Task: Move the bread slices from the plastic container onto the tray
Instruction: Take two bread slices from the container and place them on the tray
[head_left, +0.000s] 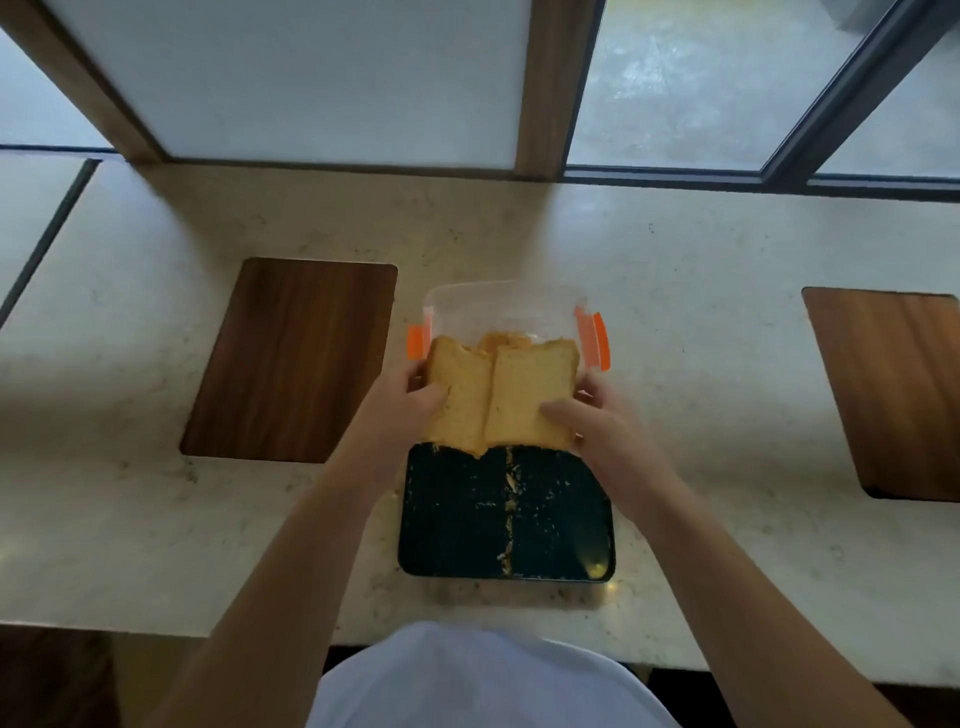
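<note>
Two slices are held side by side above the gap between the container (501, 306) and the tray (506, 514). The left slice (460, 395) is clamped by the left hand (410, 402), thumb on top; the right slice (530, 397) is clamped by the right hand (587, 415) in the same manner. The hands are kept apart, one at each outer edge. The right slice overlaps the inner edge of the left slice.

The container lies at 12 o'clock from the tray on the tabletop (701, 364). At least one more slice (506, 340) is visible inside it, behind the held pair; the count cannot be determined. The tray is seen to carry crumbs only.

Probable faults from this point:

- Tearing. Each slice is gripped at one edge only, so the unsupported inner half may sag and break off.
- Dropping short. The near edges of the slices hang just over the 12 o'clock rim of the tray; an early release would leave them straddling the rim or on the tabletop.
- Overlap on landing. If the slices are not separated before release, one would be laid on the other.
- Container displacement. The orange latches (597, 338) are close to the hands and may be struck.
</note>
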